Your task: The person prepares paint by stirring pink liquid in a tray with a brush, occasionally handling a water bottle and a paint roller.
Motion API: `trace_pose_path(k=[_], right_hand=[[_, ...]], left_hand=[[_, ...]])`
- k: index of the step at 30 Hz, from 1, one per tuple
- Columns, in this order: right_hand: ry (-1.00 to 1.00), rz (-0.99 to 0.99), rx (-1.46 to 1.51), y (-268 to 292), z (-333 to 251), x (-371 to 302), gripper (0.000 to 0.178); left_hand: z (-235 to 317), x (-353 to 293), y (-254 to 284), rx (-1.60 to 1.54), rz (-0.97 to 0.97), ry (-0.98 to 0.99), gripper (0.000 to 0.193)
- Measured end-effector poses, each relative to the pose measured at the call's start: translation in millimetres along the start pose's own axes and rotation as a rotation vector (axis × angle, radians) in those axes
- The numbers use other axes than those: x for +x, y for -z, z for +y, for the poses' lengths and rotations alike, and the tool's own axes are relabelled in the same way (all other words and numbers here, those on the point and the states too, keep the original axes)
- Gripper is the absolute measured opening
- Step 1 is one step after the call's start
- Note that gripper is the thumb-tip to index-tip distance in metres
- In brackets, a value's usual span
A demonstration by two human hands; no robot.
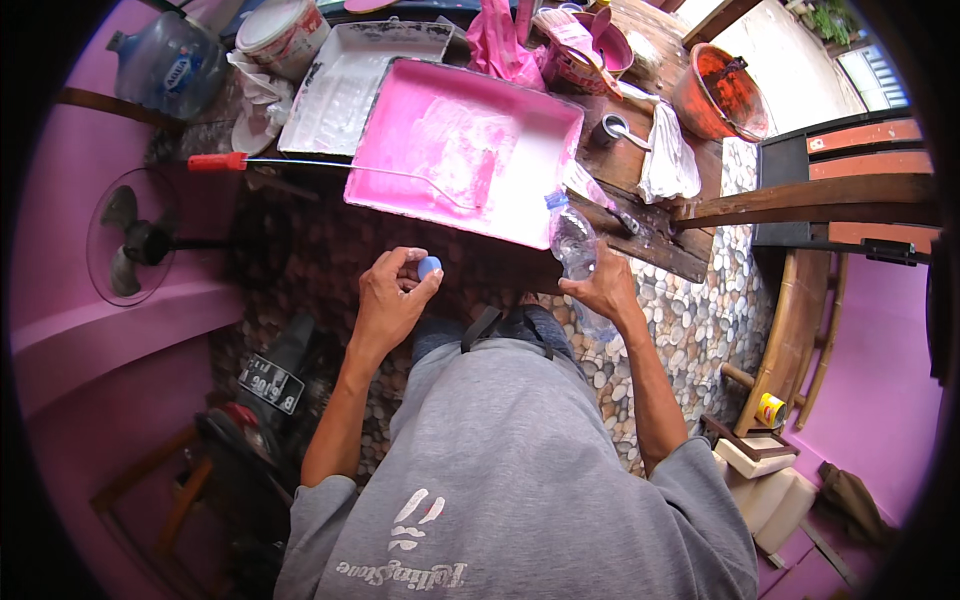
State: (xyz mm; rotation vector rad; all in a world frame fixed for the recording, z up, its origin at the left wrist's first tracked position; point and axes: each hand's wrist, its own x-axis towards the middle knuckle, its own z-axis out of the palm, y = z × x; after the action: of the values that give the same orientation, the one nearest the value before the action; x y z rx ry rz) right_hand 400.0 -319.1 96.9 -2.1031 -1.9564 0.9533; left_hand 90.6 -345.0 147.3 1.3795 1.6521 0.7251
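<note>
Between the thumb and fingers of my left hand (393,295) is a small blue bottle cap (429,267). My right hand (604,290) is wrapped round a clear plastic bottle (572,237), which tilts with its blue-ringed neck toward the table. Just beyond both hands lies a pink-smeared paint tray (400,130), its near corner close to the bottle. Across that tray rests the wire of a paint roller frame with a red handle (217,162). Whether the bottle holds any liquid is hard to make out.
On the wooden table (690,255) stand a white tray (335,80), a tub (280,35), an orange bucket (722,95), a dark cup (608,130), a white rag (668,155) and pink-stained brushes. A fan (140,238) and a motorbike (265,390) are at left, a bamboo bench (790,340) at right.
</note>
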Motion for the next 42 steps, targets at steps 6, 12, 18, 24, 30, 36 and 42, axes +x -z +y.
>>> trace_pose_path(k=[6, 12, 18, 24, 30, 36, 42], right_hand=[[-0.041, -0.021, -0.015, -0.8, 0.4, 3.7, 0.069], [-0.035, -0.011, 0.013, -1.7, -3.6, 5.4, 0.062], [-0.033, 0.050, 0.075, -6.6, -4.6, 3.1, 0.064], [-0.041, 0.036, 0.052, -10.7, -1.1, 0.0, 0.067], [0.002, 0.087, 0.071, -12.9, -3.3, -10.2, 0.070], [-0.019, 0.062, 0.059, -15.0, -1.7, -8.6, 0.073], [-0.058, 0.005, 0.003, -13.0, -1.2, -6.3, 0.072]], left_hand=[[-23.9, -16.7, 0.0, -0.065, 0.024, 0.046, 0.028], [-28.5, -19.7, -3.0, -0.065, -0.024, 0.066, 0.028], [-13.0, -9.9, -6.8, -0.122, -0.086, 0.069, 0.027], [-3.3, 0.6, -22.3, -0.165, -0.132, 0.028, 0.026], [4.2, 2.2, -33.6, -0.207, -0.159, 0.010, 0.027], [4.8, 2.2, -38.2, -0.197, -0.168, -0.011, 0.028], [-1.7, -1.8, -38.8, -0.223, -0.134, -0.008, 0.029]])
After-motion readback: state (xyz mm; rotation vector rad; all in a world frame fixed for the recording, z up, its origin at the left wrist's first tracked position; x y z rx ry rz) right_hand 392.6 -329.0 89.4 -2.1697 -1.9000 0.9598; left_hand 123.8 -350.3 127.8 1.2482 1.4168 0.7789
